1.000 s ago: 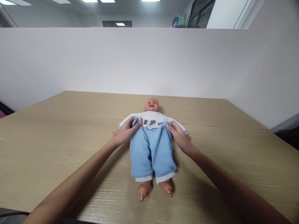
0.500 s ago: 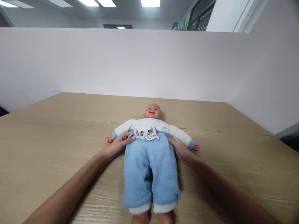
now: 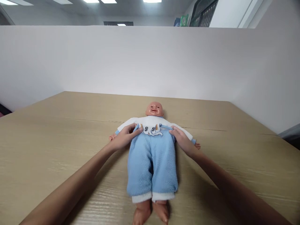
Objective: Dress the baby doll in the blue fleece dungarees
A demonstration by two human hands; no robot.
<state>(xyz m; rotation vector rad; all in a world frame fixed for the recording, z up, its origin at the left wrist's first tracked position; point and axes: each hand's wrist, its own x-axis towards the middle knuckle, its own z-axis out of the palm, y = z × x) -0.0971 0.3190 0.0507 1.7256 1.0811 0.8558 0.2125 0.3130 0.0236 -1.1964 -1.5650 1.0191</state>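
Observation:
A baby doll [image 3: 154,109] lies on its back, head away from me, arms spread and bare feet toward me. It wears a white top [image 3: 131,122] with blue cuffs and fluffy blue overalls [image 3: 152,159] with an elephant face on the bib. My left hand [image 3: 127,135] pinches the overalls' upper edge and strap on the left, thumb on top. On the other side, my right hand [image 3: 181,139] has thumb and fingers closed on the blue strap [image 3: 166,127] and waist edge. Parts of the doll's sleeves are hidden behind both hands.
The doll rests on a wood-grain table [image 3: 70,131] with seams across it. A white partition [image 3: 150,62] rises along the far edge and right side. Beyond it are ceiling lights and a green package [image 3: 184,20]. A dark grey object [image 3: 292,136] sits at the right edge.
Both hands have moved up the overalls, lifting and drawing the waist toward the doll's chest. The trouser hems have risen, so more of the feet shows. The view has shifted slightly.

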